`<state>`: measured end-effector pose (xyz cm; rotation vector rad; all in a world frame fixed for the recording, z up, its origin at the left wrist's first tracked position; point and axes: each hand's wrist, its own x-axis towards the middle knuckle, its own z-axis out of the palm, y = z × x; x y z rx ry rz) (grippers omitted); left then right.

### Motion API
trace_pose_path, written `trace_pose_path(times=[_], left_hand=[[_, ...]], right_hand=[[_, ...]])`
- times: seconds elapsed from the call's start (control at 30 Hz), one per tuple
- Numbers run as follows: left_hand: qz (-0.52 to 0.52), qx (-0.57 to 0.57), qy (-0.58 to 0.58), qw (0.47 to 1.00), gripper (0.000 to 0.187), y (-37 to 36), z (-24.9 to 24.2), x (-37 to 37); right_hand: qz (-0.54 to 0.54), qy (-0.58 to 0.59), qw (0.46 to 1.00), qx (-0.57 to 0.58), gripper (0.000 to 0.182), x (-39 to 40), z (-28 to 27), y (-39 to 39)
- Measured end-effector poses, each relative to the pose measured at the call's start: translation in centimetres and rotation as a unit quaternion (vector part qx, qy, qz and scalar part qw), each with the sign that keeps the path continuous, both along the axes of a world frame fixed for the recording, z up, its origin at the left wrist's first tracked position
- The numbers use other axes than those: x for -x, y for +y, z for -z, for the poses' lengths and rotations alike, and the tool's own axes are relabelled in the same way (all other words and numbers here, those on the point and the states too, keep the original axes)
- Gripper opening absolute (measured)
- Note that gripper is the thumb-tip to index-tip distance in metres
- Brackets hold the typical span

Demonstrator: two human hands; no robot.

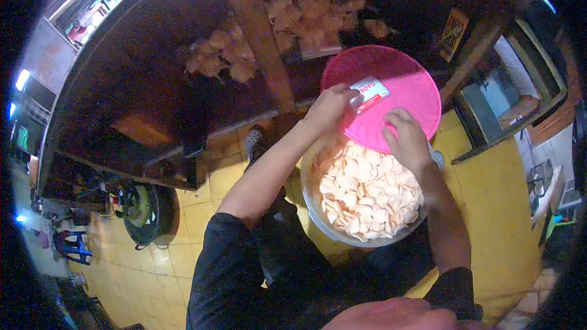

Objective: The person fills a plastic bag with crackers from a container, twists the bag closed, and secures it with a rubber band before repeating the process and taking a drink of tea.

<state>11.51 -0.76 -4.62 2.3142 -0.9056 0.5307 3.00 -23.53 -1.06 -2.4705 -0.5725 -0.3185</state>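
A round pink plastic lid point(413, 95) with a white and red label point(370, 93) covers the far part of a large pale tub point(310, 208). Thin, pale, round crackers point(367, 192) fill the tub's uncovered near part. At the lid's left edge, beside the label, my left hand point(330, 110) is closed on the rim. My right hand point(408, 140) grips the near right rim, its fingers bent over the top. The undersides of both grips are hidden. The tub stands between my legs.
Dark wooden shelving point(263, 49) rises just ahead, with heaps of crackers point(306, 15) inside. On the yellow tiled floor point(495, 208) to the left stands a dark basin point(150, 214). A blue stool point(76, 246) is farther left, and a wooden-framed cabinet point(507, 88) stands at right.
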Motion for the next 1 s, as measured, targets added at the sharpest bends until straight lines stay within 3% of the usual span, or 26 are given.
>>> trace_pose_path(times=[0.1,0.17,0.3,0.37,0.5,0.57,0.7,0.8,1.0], left_hand=[[-0.048,-0.027,0.023,0.998,0.025,0.3,-0.4,-1.6],[-0.101,-0.142,0.088,0.981,0.024,0.3,-0.9,-1.9],[-0.073,-0.103,0.06,0.99,0.021,-0.2,-0.7,-2.0],[-0.065,-0.042,0.015,0.997,0.021,-0.9,-2.0,-0.3],[0.021,0.0,0.077,0.997,0.02,-2.2,-2.9,1.2],[0.031,0.096,0.117,0.988,0.021,-2.9,-3.6,2.2],[0.059,0.075,0.092,0.991,0.023,-2.9,-3.6,2.4],[0.067,0.068,0.078,0.992,0.027,-2.7,-3.1,2.2],[0.06,0.035,-0.011,0.998,0.024,-2.4,-3.5,3.3]], right_hand=[[-0.022,-0.03,0.999,0.002,0.02,-1.0,0.2,0.8],[-0.026,-0.021,0.999,0.002,0.022,-1.5,0.4,1.2],[-0.017,-0.025,0.999,-0.01,0.019,-2.1,0.1,2.7],[-0.033,-0.099,0.994,0.015,0.019,-2.1,0.2,3.2],[0.005,-0.102,0.992,0.069,0.021,-2.0,0.4,3.5],[0.035,-0.084,0.99,0.111,0.021,-1.8,0.2,3.5],[0.01,-0.056,0.992,0.111,0.021,-2.3,1.6,3.4],[0.06,-0.146,0.98,0.123,0.021,-2.4,1.8,3.6],[0.076,-0.083,0.993,-0.032,0.014,-2.7,1.1,3.3]])
